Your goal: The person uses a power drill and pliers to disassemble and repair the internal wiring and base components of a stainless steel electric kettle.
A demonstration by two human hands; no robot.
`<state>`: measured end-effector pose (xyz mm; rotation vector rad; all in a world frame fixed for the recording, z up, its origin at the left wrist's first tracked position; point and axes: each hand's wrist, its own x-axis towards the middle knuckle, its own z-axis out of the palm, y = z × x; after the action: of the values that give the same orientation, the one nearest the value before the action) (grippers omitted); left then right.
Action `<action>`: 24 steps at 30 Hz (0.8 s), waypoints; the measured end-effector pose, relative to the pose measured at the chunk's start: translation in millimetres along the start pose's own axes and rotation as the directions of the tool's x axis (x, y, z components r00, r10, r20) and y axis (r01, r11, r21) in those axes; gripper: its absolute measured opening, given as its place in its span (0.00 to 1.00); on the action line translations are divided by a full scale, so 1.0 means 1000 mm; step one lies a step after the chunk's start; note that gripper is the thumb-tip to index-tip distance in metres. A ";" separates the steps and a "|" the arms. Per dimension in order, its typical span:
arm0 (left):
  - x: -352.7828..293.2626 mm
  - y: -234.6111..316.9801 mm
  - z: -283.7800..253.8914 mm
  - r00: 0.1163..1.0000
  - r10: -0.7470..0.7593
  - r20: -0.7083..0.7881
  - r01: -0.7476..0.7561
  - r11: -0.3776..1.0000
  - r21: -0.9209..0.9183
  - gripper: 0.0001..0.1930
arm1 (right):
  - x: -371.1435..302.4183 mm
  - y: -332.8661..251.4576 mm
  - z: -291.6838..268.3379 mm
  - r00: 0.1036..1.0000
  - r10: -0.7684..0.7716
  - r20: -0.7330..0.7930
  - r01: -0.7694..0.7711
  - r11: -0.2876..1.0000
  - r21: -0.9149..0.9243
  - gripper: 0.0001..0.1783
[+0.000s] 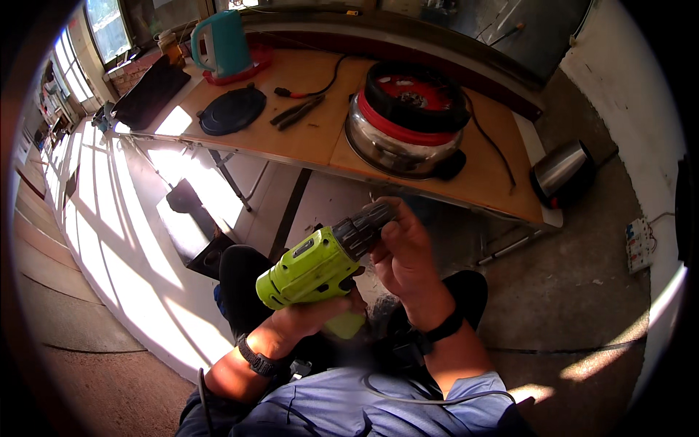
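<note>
One lime-green plastic drill [300, 268] is mid-frame, with room before the front edge of the brown wooden tabletop [302, 149]. The left hand [314, 315] wraps its grip round the handle [344, 325]; the right hand [402, 255] pinches the black round nose [362, 230].

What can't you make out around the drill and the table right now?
- Head view: the trigger of the lime-green power drill, hidden by the left hand.
- Head view: whether the chuck holds a bit; the right hand blocks its mouth.
- Head view: switch positions on the circuit breakers, too small.
</note>
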<state>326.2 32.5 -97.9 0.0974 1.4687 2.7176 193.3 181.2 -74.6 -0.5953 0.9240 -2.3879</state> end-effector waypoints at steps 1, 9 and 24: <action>-0.002 0.001 0.000 1.000 -0.007 0.004 0.007 1.000 -0.006 0.32 | -0.001 -0.002 0.005 1.000 0.014 0.005 -0.014 1.000 -0.004 0.32; -0.002 -0.001 -0.002 0.969 -0.059 0.240 0.141 0.929 -0.342 0.32 | -0.002 -0.011 0.047 0.977 0.137 0.165 -0.121 0.987 -0.105 0.30; 0.007 0.073 -0.009 0.969 0.246 0.032 -0.117 0.338 0.934 0.31 | -0.002 0.000 0.007 0.946 -0.027 0.322 0.310 0.352 -0.883 0.16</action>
<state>317.8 -14.6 -42.2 0.1451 3.0084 1.5471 198.7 178.6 -70.5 -1.4330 2.1923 -1.6045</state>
